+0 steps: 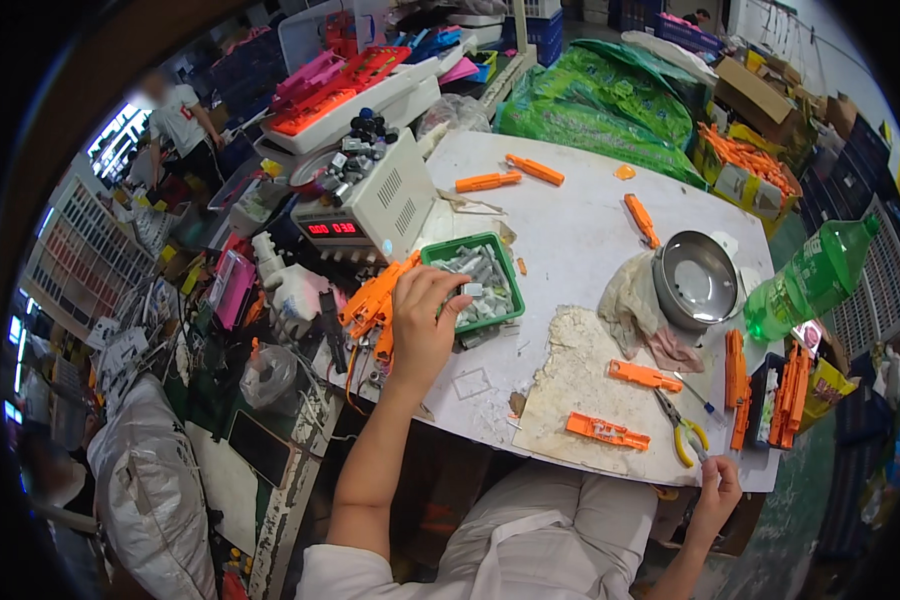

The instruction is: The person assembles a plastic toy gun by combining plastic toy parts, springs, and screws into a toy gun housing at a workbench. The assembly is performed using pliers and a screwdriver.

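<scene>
My left hand (pixel 422 322) reaches over the near left side of a green basket (pixel 518 312). Its thumb and forefinger are pinched round a small grey part (pixel 473 289). Many similar grey and white parts (pixel 480 262) fill the basket. At the table's near right edge, my right hand (pixel 717 492) has its fingers closed; what they hold, if anything, is too small to name. Just beyond it lie pliers with yellow handles (pixel 689 440) and a screwdriver (pixel 697 393). Two orange plastic housings (pixel 608 431) (pixel 645 376) rest on a worn board (pixel 560 395).
A power supply (pixel 365 205) stands at the back left, beside stacked orange housings (pixel 370 305). On the right are a metal bowl (pixel 697 280), a rag (pixel 630 300), a green bottle (pixel 815 280) and a black bin (pixel 767 400). A person (pixel 180 125) stands far left.
</scene>
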`<state>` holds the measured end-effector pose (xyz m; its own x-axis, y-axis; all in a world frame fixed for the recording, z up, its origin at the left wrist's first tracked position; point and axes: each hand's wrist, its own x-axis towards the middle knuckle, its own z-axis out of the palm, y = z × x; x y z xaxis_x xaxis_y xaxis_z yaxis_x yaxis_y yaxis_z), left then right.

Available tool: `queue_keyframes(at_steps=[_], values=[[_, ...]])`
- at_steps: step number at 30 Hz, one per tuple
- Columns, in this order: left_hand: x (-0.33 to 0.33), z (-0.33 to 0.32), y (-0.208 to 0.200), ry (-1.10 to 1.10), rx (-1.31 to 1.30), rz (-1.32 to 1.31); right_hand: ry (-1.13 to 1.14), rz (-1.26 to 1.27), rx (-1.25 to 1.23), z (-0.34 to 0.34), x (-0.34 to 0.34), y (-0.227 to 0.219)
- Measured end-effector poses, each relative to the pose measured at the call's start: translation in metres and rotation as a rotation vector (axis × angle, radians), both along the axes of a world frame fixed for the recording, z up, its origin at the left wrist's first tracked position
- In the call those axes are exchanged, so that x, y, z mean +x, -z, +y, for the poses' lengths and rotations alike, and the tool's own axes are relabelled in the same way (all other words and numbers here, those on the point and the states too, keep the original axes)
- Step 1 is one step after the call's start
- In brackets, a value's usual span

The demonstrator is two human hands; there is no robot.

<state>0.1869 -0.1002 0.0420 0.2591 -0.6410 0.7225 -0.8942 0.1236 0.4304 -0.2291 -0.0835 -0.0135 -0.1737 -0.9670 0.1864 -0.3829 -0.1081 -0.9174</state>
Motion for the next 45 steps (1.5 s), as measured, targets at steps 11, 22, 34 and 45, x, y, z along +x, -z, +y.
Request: queue_keyframes(at_steps=[11,22,34,45], values=[[-0.003,0.020,0.008,0.038,0.137,-0.035,-0.042,0.066,-0.085,0.000,0.010,-0.011],[-0.020,0.040,0.056,-0.247,0.213,-0.525,-0.035,0.104,-0.074,0.004,0.014,-0.018],[-0.153,0.046,-0.008,0.514,0.281,0.001,-0.192,0.186,-0.233,0.017,0.040,-0.036],[-0.168,0.031,0.003,0.726,0.390,0.187,-0.264,0.194,-0.261,0.023,0.030,-0.035]])
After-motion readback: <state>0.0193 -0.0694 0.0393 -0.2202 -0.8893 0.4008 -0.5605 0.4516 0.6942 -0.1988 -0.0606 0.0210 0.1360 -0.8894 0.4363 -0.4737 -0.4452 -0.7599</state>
